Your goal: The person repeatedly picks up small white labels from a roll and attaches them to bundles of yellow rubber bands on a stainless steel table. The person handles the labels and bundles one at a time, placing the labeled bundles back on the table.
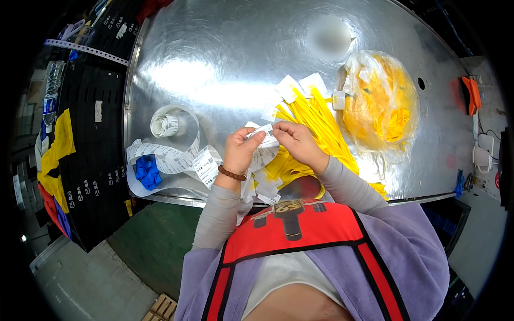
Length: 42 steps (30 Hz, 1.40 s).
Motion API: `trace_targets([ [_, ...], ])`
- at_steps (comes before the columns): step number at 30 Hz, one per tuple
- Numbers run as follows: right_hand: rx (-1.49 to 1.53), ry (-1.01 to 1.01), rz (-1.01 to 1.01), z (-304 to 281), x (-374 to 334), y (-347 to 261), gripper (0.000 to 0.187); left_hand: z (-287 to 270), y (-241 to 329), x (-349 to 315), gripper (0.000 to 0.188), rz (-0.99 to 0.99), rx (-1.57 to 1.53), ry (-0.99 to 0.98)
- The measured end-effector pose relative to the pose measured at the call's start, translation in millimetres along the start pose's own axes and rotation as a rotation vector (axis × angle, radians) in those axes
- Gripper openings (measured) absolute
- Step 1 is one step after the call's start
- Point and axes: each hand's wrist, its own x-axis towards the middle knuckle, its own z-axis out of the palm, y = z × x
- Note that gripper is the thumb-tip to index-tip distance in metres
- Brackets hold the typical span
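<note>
Over the near edge of a metal table, my left hand (pixel 239 154) pinches a small white printed label (pixel 261 132) between thumb and fingers. From the other side my right hand (pixel 301 143) grips the label's right end with its fingertips. A long strip of printed labels (pixel 179 160) curls away to the left, toward a small label roll (pixel 164 125). Beside and partly under my right forearm lies a bundle of flat yellow straps (pixel 326 131) with white tags (pixel 312 84) at their far ends. Loose white labels (pixel 267 188) lie below my hands.
A clear plastic bag (pixel 381 101) full of yellow pieces sits right of the straps on the table (pixel 257 48). Crumpled blue material (pixel 148 172) lies at the left near corner. Black crates (pixel 96 155) stand along the left side. An orange object (pixel 471 96) hangs at the right.
</note>
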Motion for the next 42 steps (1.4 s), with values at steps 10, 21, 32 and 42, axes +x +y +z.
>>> trace_targets([
  [10,0.018,0.286,-0.164,29,4,4,0.014,-13,-1,-1,0.034,0.28,0.52,-0.043],
  [21,0.463,0.464,-0.069,49,10,10,0.014,-24,6,-8,0.03,0.228,0.683,-0.052],
  [32,-0.327,-0.153,-0.339,18,-26,15,0.028,-61,32,-35,0.014,0.272,0.273,-0.005],
  [42,0.355,0.041,-0.049,35,-2,4,0.011,-26,19,-28,0.014,0.312,0.611,-0.075],
])
